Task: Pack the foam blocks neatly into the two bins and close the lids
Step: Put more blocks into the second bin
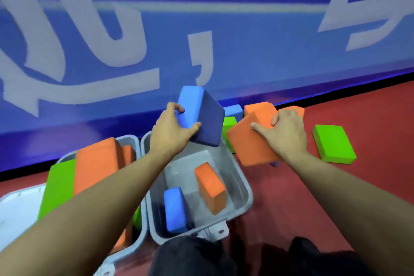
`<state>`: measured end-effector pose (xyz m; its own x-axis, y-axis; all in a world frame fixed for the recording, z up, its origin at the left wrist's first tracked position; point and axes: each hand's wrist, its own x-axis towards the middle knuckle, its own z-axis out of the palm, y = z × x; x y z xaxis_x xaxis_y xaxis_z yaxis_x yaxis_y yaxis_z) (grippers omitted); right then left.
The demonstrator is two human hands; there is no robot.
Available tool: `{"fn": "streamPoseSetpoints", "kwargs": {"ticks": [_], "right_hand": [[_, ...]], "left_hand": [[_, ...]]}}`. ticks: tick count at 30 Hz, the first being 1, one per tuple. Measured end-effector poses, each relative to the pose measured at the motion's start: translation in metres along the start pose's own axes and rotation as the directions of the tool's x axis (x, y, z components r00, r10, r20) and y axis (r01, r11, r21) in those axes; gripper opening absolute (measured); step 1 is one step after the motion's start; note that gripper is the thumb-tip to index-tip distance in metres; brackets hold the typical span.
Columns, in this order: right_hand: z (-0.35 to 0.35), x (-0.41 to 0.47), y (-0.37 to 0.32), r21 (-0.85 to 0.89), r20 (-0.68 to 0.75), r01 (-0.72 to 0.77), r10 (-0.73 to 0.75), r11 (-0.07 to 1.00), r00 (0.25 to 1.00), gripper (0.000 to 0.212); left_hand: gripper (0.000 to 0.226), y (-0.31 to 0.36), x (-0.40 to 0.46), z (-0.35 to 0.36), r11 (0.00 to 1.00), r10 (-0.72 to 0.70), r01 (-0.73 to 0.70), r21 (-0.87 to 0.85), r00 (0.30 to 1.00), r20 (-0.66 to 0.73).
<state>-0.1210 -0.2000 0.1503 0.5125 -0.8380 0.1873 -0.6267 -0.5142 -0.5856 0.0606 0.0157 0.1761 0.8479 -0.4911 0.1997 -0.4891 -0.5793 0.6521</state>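
Left hand (173,130) grips a blue rectangular foam block (201,116) above the grey plastic right bin (243,188); right hand (285,132) grips an orange rectangular foam block (248,141) just beside that bin.

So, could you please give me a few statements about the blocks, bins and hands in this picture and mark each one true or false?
1. The left hand grips a blue block above the right bin. True.
2. The right hand holds a green block. False: it holds an orange block.
3. The right bin contains an orange and a blue block. True: the small orange block and the small blue block stand inside.
4. The left bin is empty. False: orange and green blocks fill it.
5. A green block lies on the red floor. True.
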Motion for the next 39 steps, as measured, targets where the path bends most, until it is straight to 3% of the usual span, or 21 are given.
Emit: {"fn": "streamPoseSetpoints", "kwargs": {"ticks": [4,11,19,29,36,39], "right_hand": [[0.049,-0.02,-0.043,0.078,0.051,-0.022,0.018,0.997,0.999,0.056],[0.138,-0.048,-0.076,0.051,0.247,0.021,-0.034,0.998,0.968,0.063],[0.18,-0.062,-0.097,0.046,0.318,0.013,-0.027,0.999,0.948,0.064],[0.175,-0.043,-0.11,0.069,0.129,0.203,-0.21,0.977,0.969,0.057],[0.223,-0.015,-0.108,0.136,-0.01,0.305,-0.306,0.943,0.952,0.052],[0.252,0.004,-0.098,0.097,0.022,0.342,-0.346,0.935,0.938,0.051]], "left_hand": [[0.054,-0.07,-0.005,-0.02,0.992,-0.11,0.112,0.055,0.993,-0.034],[0.056,-0.157,-0.003,-0.006,0.951,-0.307,0.309,-0.005,0.946,-0.099],[0.056,-0.192,-0.007,0.02,0.937,-0.337,0.34,0.079,0.94,-0.046],[0.054,-0.202,-0.012,0.036,0.924,-0.373,0.373,0.084,0.928,-0.012],[0.056,-0.22,-0.004,0.063,0.898,-0.43,0.427,0.105,0.903,0.01],[0.056,-0.233,-0.002,0.08,0.876,-0.472,0.465,0.13,0.881,0.027]]}}
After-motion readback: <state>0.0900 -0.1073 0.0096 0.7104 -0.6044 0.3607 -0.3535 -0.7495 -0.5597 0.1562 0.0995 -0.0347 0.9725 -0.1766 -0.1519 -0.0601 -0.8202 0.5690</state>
